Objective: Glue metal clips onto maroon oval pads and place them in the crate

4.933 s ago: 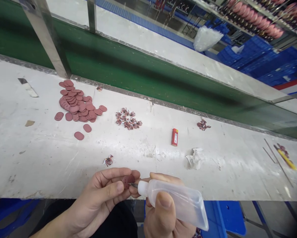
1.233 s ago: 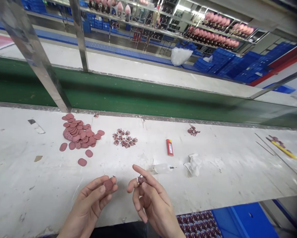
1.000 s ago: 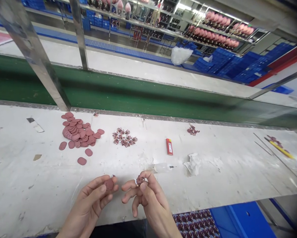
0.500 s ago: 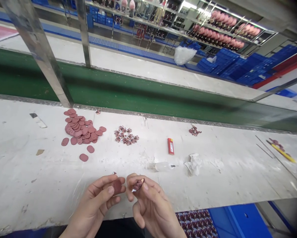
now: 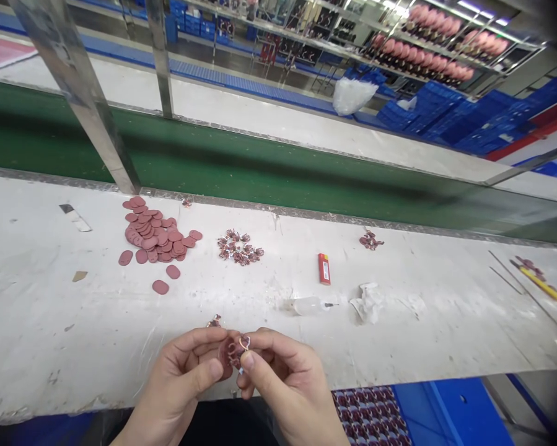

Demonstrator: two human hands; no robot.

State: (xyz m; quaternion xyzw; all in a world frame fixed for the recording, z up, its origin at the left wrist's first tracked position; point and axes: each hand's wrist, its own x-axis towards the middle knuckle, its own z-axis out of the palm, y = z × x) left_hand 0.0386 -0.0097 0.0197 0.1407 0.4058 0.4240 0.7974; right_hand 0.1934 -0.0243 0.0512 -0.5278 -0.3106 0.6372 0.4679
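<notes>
My left hand (image 5: 189,368) pinches a dark red oval disc (image 5: 224,356) between thumb and fingers. Closed on a small dark red curled piece (image 5: 235,352) with a shiny rim, my right hand (image 5: 282,371) holds it against the disc's face. Both hands meet above the near edge of the white bench. Just beyond the left fingertips lies another small curled piece (image 5: 214,321). Farther off are a heap of reddish oval discs (image 5: 160,238) and a cluster of small curled pieces (image 5: 239,248).
On the bench lie a red box (image 5: 323,269), a clear bottle with a needle tip (image 5: 308,305), crumpled tissue (image 5: 368,302), a blade (image 5: 75,218) and a yellow-handled tool (image 5: 541,282). A metal post (image 5: 90,111) rises at left. Below right sits a tray of dark red pieces (image 5: 371,415).
My two hands have come together. The curled piece in my right hand has moved left onto the disc in my left hand. The camera view has shifted slightly.
</notes>
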